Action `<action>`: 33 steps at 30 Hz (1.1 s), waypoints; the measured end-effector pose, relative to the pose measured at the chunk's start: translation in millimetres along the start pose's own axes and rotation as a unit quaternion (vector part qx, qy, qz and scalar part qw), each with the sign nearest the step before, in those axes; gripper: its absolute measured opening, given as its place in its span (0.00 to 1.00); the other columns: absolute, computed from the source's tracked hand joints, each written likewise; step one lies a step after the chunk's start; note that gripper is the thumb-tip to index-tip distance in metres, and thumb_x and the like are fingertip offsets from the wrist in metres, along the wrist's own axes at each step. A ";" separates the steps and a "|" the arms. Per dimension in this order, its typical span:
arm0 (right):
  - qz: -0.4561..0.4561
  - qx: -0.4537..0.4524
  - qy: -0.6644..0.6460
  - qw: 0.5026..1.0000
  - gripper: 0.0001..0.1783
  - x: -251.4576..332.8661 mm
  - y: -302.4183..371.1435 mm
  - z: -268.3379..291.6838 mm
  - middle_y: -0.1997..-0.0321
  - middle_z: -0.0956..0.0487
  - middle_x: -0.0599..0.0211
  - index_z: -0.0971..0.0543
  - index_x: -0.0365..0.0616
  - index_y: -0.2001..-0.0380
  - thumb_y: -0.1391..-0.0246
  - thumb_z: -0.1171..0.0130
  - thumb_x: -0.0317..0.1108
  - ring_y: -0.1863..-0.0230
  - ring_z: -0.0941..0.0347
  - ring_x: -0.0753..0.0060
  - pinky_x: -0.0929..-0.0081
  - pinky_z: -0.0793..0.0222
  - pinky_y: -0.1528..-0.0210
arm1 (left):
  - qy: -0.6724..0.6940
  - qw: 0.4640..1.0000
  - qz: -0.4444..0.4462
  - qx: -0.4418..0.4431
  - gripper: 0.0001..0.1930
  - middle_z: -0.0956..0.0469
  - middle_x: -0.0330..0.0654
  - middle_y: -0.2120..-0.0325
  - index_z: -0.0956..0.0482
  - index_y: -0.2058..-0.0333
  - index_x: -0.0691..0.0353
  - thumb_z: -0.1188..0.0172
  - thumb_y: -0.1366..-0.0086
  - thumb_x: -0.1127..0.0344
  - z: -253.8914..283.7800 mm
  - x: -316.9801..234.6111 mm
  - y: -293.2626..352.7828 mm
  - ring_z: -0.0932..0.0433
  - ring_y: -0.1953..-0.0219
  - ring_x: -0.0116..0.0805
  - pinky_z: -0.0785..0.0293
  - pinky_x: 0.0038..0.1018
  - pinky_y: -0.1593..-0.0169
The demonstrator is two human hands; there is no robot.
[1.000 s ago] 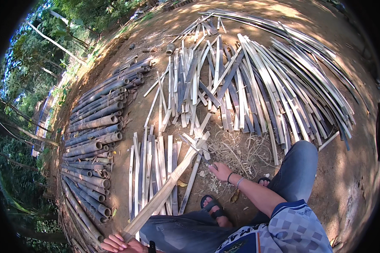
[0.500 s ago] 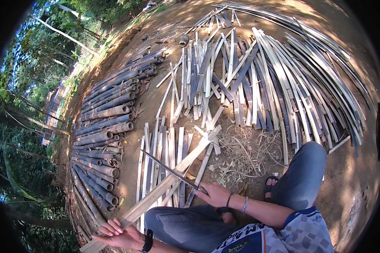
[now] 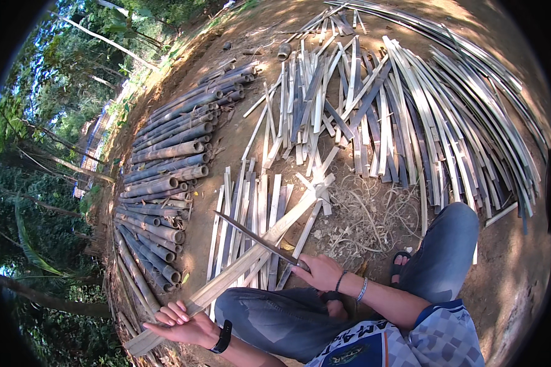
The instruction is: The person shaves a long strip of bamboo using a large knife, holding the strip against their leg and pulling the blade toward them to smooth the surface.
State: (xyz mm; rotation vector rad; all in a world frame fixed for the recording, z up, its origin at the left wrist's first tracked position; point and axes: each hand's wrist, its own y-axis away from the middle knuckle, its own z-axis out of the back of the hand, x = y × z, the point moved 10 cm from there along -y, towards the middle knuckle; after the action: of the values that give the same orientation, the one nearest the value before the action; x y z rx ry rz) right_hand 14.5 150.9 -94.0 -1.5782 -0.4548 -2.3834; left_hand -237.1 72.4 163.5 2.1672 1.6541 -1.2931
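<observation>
Right hand clenched on the knife; left hand grasping the pale strip near its lower end. A skidding edge could cut the bent knee.

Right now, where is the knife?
In the head view's lower middle, the knife is in the right hand, slanting across the long strip, left of the shavings.

Dark round bamboo poles stacked at left, green trees beyond them, fanned split strips at upper right, pale curly shavings on brown soil
</observation>
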 end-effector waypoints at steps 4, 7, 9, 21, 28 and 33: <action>-0.014 -0.021 -0.052 0.998 0.26 0.3 3.8 5.4 0.77 0.23 0.42 0.26 0.38 0.66 0.38 0.54 0.55 0.70 0.24 0.37 0.49 0.28 0.65 | 0.013 1.000 -0.001 0.009 0.28 0.54 0.29 0.92 0.50 0.86 0.49 0.61 0.26 0.46 -5.5 -2.1 5.8 0.56 0.90 0.20 0.55 0.17 0.82; 0.018 0.015 -0.019 1.000 0.26 30.3 15.0 6.7 0.78 0.23 0.45 0.26 0.37 0.65 0.38 0.54 0.55 0.71 0.24 0.37 0.49 0.28 0.65 | 0.011 1.000 -0.001 0.021 0.28 0.54 0.29 0.91 0.50 0.86 0.49 0.61 0.26 0.46 -7.7 -3.3 7.2 0.56 0.90 0.20 0.55 0.17 0.83; 0.041 0.012 0.001 0.999 0.27 23.8 12.1 6.8 0.79 0.23 0.45 0.26 0.37 0.66 0.38 0.53 0.55 0.72 0.24 0.37 0.49 0.28 0.65 | 0.015 0.999 0.003 0.046 0.28 0.53 0.29 0.91 0.49 0.86 0.49 0.60 0.27 0.47 -10.5 -3.2 7.8 0.55 0.89 0.20 0.54 0.17 0.82; 0.006 -0.025 -0.078 0.997 0.25 -28.0 0.0 3.6 0.80 0.24 0.46 0.26 0.39 0.67 0.38 0.53 0.54 0.72 0.24 0.40 0.49 0.30 0.66 | 0.015 0.998 -0.010 0.066 0.26 0.49 0.30 0.90 0.46 0.85 0.51 0.57 0.27 0.49 -17.5 -7.0 16.1 0.52 0.89 0.20 0.50 0.17 0.80; -0.007 0.026 -0.079 0.996 0.26 3.2 12.9 2.4 0.79 0.24 0.43 0.27 0.37 0.66 0.39 0.52 0.54 0.72 0.24 0.40 0.51 0.29 0.67 | -0.009 1.000 -0.019 0.007 0.27 0.55 0.29 0.90 0.50 0.85 0.49 0.59 0.26 0.48 -9.4 -11.4 18.4 0.54 0.89 0.20 0.53 0.17 0.81; 0.001 -0.089 -0.089 0.992 0.25 -19.6 10.9 7.2 0.79 0.24 0.46 0.27 0.39 0.66 0.39 0.52 0.54 0.73 0.24 0.39 0.52 0.29 0.68 | 0.001 1.000 -0.014 0.015 0.27 0.55 0.29 0.89 0.50 0.85 0.49 0.59 0.27 0.47 -23.1 -12.4 28.8 0.54 0.88 0.20 0.53 0.17 0.81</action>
State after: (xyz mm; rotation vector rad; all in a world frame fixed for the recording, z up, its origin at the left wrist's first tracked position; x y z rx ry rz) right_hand 32.2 144.3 -108.1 -1.8765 -0.2788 -2.3488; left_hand -200.9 64.8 175.5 2.1701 1.6829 -1.3313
